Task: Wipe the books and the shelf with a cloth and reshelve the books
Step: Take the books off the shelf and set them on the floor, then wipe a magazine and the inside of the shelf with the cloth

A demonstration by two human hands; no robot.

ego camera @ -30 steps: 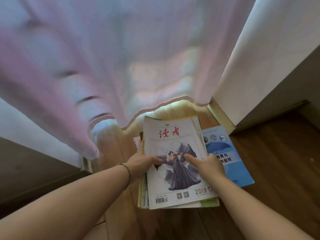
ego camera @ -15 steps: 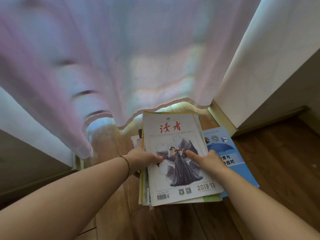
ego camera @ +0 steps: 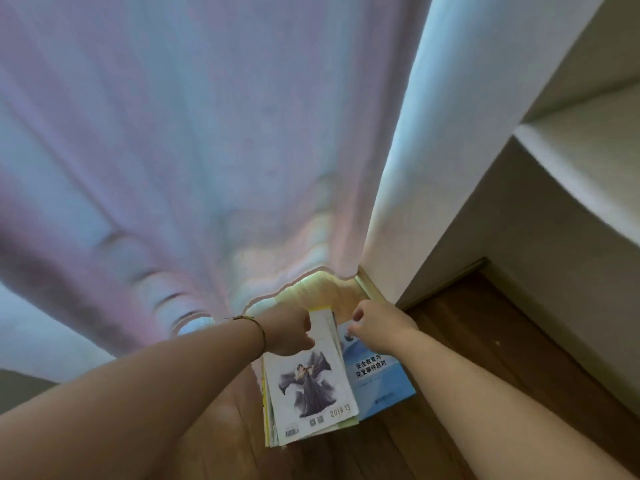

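Head view: left hand [ego camera: 289, 332] grips the magazine stack [ego camera: 311, 386] at its far left edge, lower centre of frame, long axis running away. Right hand [ego camera: 377, 327], fingers curled, seemingly empty, hovers over the blue booklet [ego camera: 381, 379] beside it.

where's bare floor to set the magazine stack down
Bare wood floor lies right of the blue booklet, bordered by the white wall, and below the magazine stack. Crowded at the curtain hem, where both hands work.
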